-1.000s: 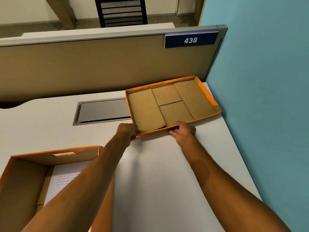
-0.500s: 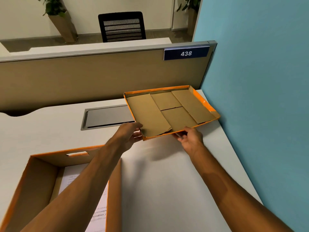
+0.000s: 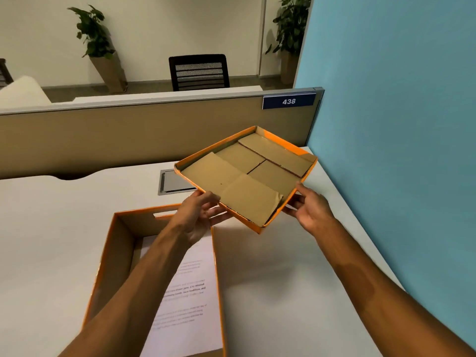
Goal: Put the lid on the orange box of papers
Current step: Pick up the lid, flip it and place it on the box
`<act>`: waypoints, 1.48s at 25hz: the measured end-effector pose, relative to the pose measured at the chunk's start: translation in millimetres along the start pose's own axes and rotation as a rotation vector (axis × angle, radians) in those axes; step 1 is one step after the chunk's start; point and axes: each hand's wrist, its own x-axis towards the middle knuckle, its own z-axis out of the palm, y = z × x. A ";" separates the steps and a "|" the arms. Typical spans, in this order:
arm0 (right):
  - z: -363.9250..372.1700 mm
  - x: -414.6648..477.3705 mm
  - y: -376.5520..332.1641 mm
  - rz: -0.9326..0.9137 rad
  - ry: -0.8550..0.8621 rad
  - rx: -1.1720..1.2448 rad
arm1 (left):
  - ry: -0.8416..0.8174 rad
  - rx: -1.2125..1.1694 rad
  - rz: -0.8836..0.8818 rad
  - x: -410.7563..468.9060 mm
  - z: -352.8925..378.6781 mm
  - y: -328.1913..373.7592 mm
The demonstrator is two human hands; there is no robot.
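Observation:
The orange lid (image 3: 247,176) is in the air above the desk, its brown cardboard inside facing up, turned so one corner points toward me. My left hand (image 3: 198,215) grips its near left edge from below. My right hand (image 3: 309,210) holds its near right edge. The open orange box (image 3: 116,253) stands on the desk at lower left, under my left forearm. Printed white papers (image 3: 185,292) lie inside it.
The white desk (image 3: 283,279) has a grey cable hatch (image 3: 172,181) behind the lid. A tan partition (image 3: 103,135) with a "438" sign (image 3: 288,101) closes the back. A blue wall (image 3: 399,124) bounds the right side. A black chair and potted plants stand beyond.
Both hands have lifted the lid higher off the desk, brought it nearer and rotated it so a corner faces me. The view has tilted up, showing more of the box.

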 end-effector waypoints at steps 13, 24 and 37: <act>35.1 -177.9 101.1 0.005 -0.171 0.039 | -0.072 -0.089 0.247 -155.1 -63.7 -44.6; 5.6 -207.7 96.4 0.064 -0.234 -0.169 | 0.034 0.063 0.197 -246.3 -125.8 -8.3; 8.8 -253.7 95.1 -0.891 -0.196 -0.992 | 0.216 0.006 0.308 -299.7 -80.7 -29.9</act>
